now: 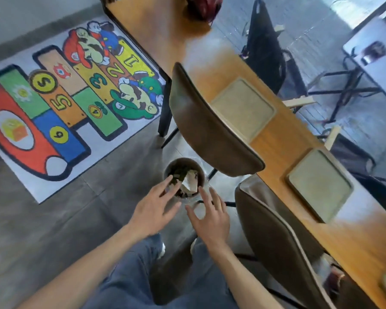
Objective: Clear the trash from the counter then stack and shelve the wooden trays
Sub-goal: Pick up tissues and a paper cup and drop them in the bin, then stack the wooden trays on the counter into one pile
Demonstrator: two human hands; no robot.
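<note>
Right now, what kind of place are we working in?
Probably a casual cafe or play cafe: a long wooden counter with serving trays and brown padded chairs along it, a cartoon hopscotch rug on the floor, and more tables beyond the glass. Both hands hover open over the trash bin.

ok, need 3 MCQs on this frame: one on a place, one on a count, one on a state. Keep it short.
1. Where is the round dark trash bin?
A on the wooden counter
B on the floor by the brown chairs
C on the rug

2. How many flat square wooden trays lie fully in view on the orange-brown wooden counter?
A two
B four
C none

3. The left hand and right hand are:
A gripping a tray
B fists
C open, empty, above the bin

Key: B, it stands on grey floor beside the nearer brown chair; A, the second tray lies nearer; C, fingers spread, nothing held.
</note>
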